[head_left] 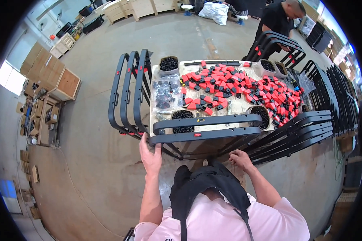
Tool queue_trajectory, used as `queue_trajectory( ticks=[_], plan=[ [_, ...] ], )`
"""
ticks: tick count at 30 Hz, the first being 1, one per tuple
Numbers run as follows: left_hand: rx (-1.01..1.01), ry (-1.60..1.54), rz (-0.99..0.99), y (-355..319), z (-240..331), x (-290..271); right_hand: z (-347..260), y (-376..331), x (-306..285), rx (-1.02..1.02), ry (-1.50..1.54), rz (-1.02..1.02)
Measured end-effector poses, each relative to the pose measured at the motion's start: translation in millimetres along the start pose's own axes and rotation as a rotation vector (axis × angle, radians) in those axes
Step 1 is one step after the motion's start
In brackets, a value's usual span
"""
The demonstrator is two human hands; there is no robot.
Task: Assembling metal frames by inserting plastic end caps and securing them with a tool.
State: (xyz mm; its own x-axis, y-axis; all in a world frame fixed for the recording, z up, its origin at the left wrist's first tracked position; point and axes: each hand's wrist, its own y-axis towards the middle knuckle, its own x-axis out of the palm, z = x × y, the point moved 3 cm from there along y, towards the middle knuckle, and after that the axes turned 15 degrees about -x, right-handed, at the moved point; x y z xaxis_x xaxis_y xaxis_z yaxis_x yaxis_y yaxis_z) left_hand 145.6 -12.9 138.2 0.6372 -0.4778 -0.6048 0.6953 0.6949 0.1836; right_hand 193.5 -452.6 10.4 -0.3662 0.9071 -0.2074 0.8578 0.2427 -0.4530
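A black metal frame (225, 133) with rounded corners stands against the near edge of the table, a small red piece set in its front bar. At the frame's left corner is my left hand (151, 160), fingers stretched and apart, the tips touching or just beside the bar. My right hand (241, 160) is below the frame's right part with its fingers curled together; whatever they hold, if anything, is hidden. Beyond the bars, many red and black plastic parts (225, 82) lie heaped on the pale tabletop (159, 110).
Black frames (126, 94) stand left of the table; more frames (305, 128) lean at its right. Containers of small black parts (182, 116) (169, 64) sit on the tabletop beside a clear plastic bag (167, 92). Across the table, a person (275, 24) in black handles another frame (283, 42).
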Motion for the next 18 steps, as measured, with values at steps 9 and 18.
queue_trajectory(
  ticks=[9, 18],
  plan=[
    [-0.263, -0.120, -0.289, -12, -55, 21, -68, -33, 0, -0.175, -0.155, 0.157],
    [-0.305, -0.072, -0.581, 4, -84, 20, -56, -49, 23, -0.150, -0.178, 0.330]
  ],
)
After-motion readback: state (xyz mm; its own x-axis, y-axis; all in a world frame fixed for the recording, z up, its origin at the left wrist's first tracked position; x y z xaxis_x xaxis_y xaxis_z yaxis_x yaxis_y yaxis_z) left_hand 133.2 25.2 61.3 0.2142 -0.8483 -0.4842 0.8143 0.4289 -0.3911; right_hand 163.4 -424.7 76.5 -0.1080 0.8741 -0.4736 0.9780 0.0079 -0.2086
